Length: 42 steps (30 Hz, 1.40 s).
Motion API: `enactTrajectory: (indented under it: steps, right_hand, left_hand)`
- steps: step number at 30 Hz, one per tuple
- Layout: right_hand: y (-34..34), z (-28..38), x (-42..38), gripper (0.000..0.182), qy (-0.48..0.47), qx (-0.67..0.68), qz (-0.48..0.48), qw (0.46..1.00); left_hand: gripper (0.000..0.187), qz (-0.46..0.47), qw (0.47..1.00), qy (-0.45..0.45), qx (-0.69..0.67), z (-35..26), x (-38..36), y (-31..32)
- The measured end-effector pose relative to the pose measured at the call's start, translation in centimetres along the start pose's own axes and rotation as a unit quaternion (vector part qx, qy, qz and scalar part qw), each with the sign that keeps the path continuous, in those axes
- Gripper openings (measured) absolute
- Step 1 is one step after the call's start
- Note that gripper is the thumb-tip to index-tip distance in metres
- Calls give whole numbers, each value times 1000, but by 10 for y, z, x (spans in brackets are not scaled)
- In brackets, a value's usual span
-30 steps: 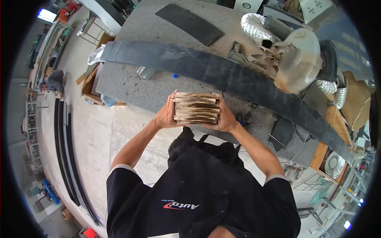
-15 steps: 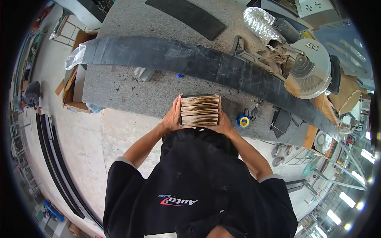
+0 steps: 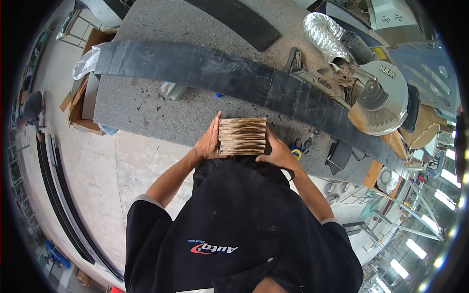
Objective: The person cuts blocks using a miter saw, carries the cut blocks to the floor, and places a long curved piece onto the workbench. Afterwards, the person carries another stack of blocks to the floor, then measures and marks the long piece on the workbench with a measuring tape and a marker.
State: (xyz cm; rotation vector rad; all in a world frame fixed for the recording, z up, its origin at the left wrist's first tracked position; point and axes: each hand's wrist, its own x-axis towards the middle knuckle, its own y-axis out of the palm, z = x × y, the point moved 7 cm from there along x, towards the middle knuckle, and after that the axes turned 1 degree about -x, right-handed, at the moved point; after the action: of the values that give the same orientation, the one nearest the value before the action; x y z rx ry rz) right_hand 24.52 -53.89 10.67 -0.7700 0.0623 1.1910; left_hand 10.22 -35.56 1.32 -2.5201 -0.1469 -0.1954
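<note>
Strips (image 3: 243, 137) piled by the near edge of the grey table (image 3: 146, 112) could slip out and fall if the left hand (image 3: 208, 140) or right hand (image 3: 282, 152), both seemingly squeezing their ends, loosens a bit.

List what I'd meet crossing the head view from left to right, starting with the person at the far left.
Person, cardboard box, pale metal piece, left hand, stack of strips, right hand, round saw.

A grey table (image 3: 156, 29) bears a long strip (image 3: 195, 63) and dark panel (image 3: 239, 22).
</note>
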Motion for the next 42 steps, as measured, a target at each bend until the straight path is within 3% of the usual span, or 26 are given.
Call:
enactTrajectory:
  steps: [4, 8, 9, 15, 19, 21, 24, 26, 28, 30, 32, 33, 36, 42]
  right_hand:
    - [3, -15, -6, 114, 35, 119, -5, 992]
    - [23, -44, -6, 93, 99, 118, -23, 988]
    - [27, -45, -5, 87, 56, 189, -56, 979]
    - [39, -48, -15, 87, 60, 288, -85, 952]
    - [33, -44, -16, 83, 47, 223, -94, 969]
    - [32, -46, -9, 85, 103, 372, -122, 914]
    - [25, -36, -8, 83, 139, 268, -126, 945]
    - [26, -38, -13, 81, 127, 283, -125, 942]
    - [24, -42, -14, 70, 100, 151, -121, 976]
    - [22, -40, -11, 69, 94, 227, -107, 963]
    - [18, -43, 1, 81, 109, 350, -115, 923]
    - [13, -43, 5, 81, 104, 350, -175, 914]
    - [11, -37, 11, 80, 161, 297, -159, 928]
    - [10, -64, 10, 72, 141, 265, -150, 942]
  left_hand:
    - [148, -12, 1000, 6, -22, 2, -6, 5]
    - [146, -18, 1000, -16, -7, 3, -7, 6]
    - [146, -12, 1000, -23, -2, 1, -7, 4]
    - [147, 3, 999, -47, -13, -4, -6, -1]
    - [148, 13, 999, -44, -5, -2, -10, 3]
    - [148, 12, 999, -42, -3, -1, -10, 5]
    - [147, 13, 999, -37, -2, 1, -13, 7]
    - [147, 6, 999, -32, -4, -4, -8, 2]
    - [143, 11, 1000, -15, 10, -14, -9, -1]
    - [143, 7, 1000, -12, 18, -14, -12, -1]
    - [142, 9, 1000, -15, 4, -14, -12, -1]
    - [142, 9, 1000, -11, 4, -13, -12, 0]
    - [141, 7, 1000, -14, -5, -6, -13, 3]
    - [144, -20, 1000, 5, -22, -4, -16, 5]
